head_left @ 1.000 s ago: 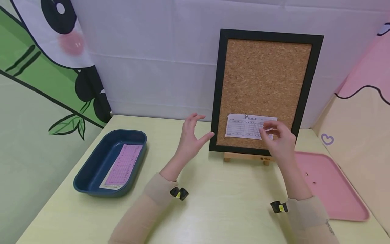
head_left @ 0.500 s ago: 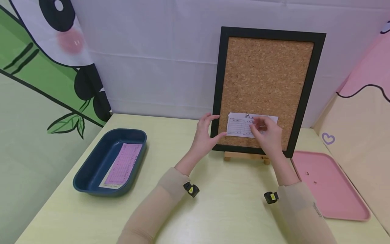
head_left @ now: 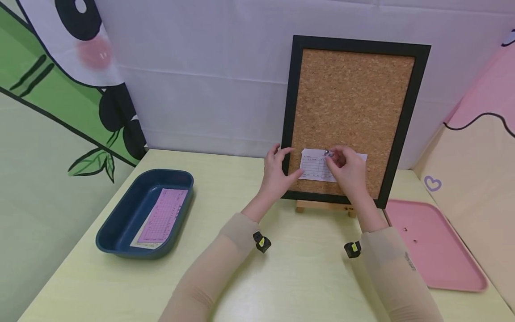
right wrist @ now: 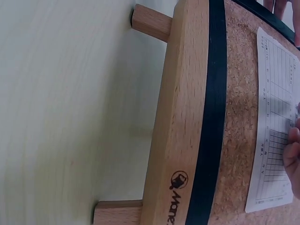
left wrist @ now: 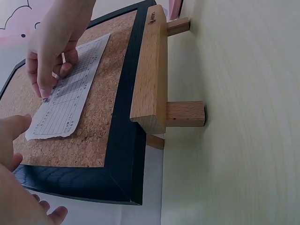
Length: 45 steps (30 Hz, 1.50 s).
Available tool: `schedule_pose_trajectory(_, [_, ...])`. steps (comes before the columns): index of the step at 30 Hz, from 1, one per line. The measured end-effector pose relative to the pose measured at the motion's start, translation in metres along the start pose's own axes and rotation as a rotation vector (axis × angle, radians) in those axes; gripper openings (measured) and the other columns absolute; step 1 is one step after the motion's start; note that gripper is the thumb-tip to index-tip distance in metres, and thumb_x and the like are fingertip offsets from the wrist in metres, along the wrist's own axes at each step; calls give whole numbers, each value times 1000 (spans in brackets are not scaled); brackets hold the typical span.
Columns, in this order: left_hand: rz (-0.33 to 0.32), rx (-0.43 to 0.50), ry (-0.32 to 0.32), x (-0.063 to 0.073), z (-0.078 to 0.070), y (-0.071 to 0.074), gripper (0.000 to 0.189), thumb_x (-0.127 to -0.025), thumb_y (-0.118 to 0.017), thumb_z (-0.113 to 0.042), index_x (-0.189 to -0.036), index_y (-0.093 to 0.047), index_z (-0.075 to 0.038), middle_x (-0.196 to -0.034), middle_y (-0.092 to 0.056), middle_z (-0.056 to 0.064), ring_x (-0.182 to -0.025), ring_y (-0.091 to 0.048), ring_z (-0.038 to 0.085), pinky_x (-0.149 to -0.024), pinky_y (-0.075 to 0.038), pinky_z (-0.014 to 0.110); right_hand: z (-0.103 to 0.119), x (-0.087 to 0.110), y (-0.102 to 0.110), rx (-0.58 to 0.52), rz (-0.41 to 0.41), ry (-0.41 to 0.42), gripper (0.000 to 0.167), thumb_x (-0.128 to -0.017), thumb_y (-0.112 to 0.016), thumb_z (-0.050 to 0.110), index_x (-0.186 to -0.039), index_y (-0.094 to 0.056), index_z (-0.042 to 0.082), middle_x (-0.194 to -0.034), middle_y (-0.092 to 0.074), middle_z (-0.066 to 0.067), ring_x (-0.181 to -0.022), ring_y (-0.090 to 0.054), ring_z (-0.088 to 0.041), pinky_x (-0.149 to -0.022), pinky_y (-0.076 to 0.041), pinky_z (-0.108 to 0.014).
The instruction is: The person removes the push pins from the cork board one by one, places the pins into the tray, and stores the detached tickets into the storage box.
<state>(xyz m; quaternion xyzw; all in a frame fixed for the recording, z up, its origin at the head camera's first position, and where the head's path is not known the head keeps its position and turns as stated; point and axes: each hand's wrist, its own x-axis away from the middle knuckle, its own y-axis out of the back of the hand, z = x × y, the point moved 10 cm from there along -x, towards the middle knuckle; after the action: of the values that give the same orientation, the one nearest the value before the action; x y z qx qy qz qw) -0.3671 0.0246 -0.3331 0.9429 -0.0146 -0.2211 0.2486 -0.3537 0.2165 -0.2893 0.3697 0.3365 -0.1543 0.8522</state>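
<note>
A white printed form (head_left: pixel 313 169) is lying against the lower part of a corkboard (head_left: pixel 354 98), with a silver push pin (head_left: pixel 326 152) showing at its top edge. The right hand (head_left: pixel 351 174) is hovering before the form, fingers curled, thumb and index nearly meeting beside the pin; whether they are gripping it cannot be told. The left hand (head_left: pixel 277 176) is standing open at the form's left end, thumb and index spread, holding nothing. The step in hand appears to be handling the pin; the next move is probably calling for a close pinch on its small head without creasing the thin paper.

The form is showing ruled columns and one ragged short edge. Around it, speckled, granular cork is filling a black rectangular frame (head_left: pixel 295 89), which a smooth-grained wooden easel (left wrist: pixel 152 75) is supporting on the pale surface (head_left: pixel 306 277). At right, a shallow pink tray (head_left: pixel 450 255) is bearing two tiny metallic pieces (head_left: pixel 405 229); at left, a deep blue tray (head_left: pixel 105 237) is holding a pink printed slip (head_left: pixel 162 217) over a paler one.
</note>
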Motion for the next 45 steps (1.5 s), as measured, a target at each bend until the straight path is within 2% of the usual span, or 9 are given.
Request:
schedule_pose_trajectory(8, [-28,-44,-9,-6,-2,-6,47,-84,-71,-32,-125,-50,-21,-152,-18,16,-139,-19,33,-105,-23,58,1,-5,0,79,-20,-14,17,-85,-70,17,-94,-66,4,-74,-58,-8,-65,-53,-18,-60,-39,-24])
schedule_pose_trajectory(16, [-81,-38,-14,-9,-5,-8,32,-84,-72,-31,-109,-57,-18,-150,-22,19,-138,-19,34,-105,-23,56,4,-7,-1,120,-10,-23,18,-84,-71,19,-90,-66,3,-73,-57,-9,-64,-53,-20,-59,-39,-31])
schedule_pose_trajectory(25, [-116,-6,12,-10,-1,-13,20,-84,-71,-30,-96,-62,-16,-150,-23,17,-139,-17,31,-107,-21,56,4,-9,-2,166,-1,-24,17,-85,-70,20,-88,-66,3,-72,-57,-9,-62,-52,-20,-56,-37,-31])
schedule_pose_trajectory(33, [-158,8,5,-12,1,-12,17,-85,-71,-30,-81,-66,-14,-145,-30,17,-134,-24,31,-104,-24,53,5,-12,-4,218,27,3,16,-85,-69,18,-86,-66,3,-69,-57,-9,-59,-51,-21,-54,-36,-31])
schedule_pose_trajectory(45, [-162,29,41,-12,3,-13,17,-86,-70,-29,-80,-67,-14,-146,-30,15,-135,-25,30,-106,-23,52,7,-14,-6,259,25,52,15,-84,-68,17,-83,-66,2,-67,-56,-9,-56,-49,-20,-51,-35,-29])
